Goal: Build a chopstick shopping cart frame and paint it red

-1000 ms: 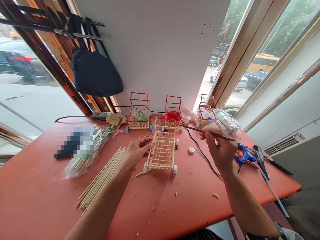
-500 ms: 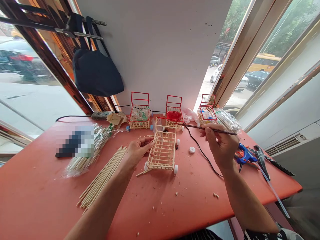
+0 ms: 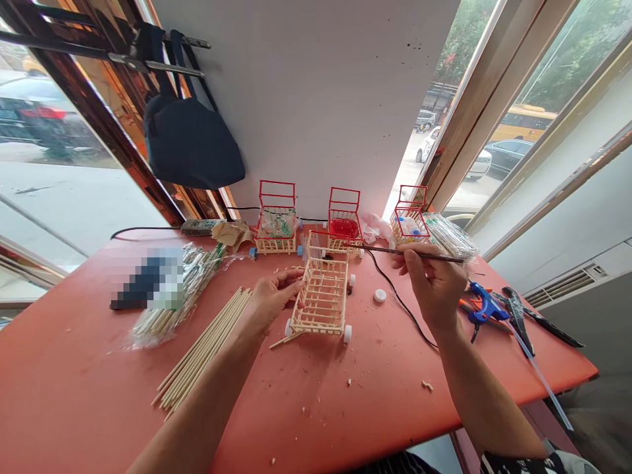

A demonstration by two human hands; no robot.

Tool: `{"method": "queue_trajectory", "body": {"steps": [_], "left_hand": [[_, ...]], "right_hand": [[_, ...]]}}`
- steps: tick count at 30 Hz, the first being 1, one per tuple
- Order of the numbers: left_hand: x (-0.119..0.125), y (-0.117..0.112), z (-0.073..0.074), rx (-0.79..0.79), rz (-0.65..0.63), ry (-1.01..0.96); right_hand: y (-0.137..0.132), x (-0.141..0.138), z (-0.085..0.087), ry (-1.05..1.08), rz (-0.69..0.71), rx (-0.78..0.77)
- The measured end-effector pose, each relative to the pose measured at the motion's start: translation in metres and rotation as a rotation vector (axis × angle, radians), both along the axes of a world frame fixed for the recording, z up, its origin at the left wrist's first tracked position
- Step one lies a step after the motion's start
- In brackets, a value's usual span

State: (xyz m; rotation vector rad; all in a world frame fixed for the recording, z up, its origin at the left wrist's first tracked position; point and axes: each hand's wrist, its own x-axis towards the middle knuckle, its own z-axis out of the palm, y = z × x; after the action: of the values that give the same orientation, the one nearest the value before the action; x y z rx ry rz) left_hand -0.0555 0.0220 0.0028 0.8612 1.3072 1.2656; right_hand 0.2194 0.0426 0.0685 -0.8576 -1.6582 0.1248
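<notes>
A small cart of thin wooden sticks (image 3: 323, 296) with white wheels stands in front of me on the red table. My left hand (image 3: 276, 296) grips its left side, fingers closed on the sticks. In my right hand (image 3: 429, 280) is a thin dark paintbrush (image 3: 395, 251), pinched near its middle and pointing left. The brush tip is at the cart's upper back bar, which shows red paint along its top. Behind, a similar cart with red rails (image 3: 344, 197) holds a red tub (image 3: 344, 228).
Two more red-railed carts (image 3: 276, 197) (image 3: 412, 194) stand by the wall. Loose wooden sticks (image 3: 207, 349) and a bagged bundle (image 3: 162, 319) lie left. A blue glue gun (image 3: 486, 306), pliers (image 3: 517, 316), a white cap (image 3: 380, 295) and a black cable (image 3: 399, 299) lie right.
My right hand and the brush have shifted very slightly, with the tip still at the back bar. The left hand and the cart look unmoved.
</notes>
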Motion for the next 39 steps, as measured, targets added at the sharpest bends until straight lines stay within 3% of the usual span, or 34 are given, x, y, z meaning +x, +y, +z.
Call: {"method": "queue_trajectory", "body": {"steps": [17, 30, 39], "left_hand": [[0.000, -0.001, 0.001, -0.008, -0.001, 0.002], [0.001, -0.002, 0.001, 0.013, -0.003, -0.018], [0.002, -0.002, 0.003, 0.007, 0.003, -0.029]], "right_hand": [[0.002, -0.001, 0.002, 0.024, 0.012, 0.069], [-0.008, 0.005, 0.002, -0.080, -0.051, 0.105], [0.001, 0.001, 0.003, -0.021, -0.041, 0.100]]}}
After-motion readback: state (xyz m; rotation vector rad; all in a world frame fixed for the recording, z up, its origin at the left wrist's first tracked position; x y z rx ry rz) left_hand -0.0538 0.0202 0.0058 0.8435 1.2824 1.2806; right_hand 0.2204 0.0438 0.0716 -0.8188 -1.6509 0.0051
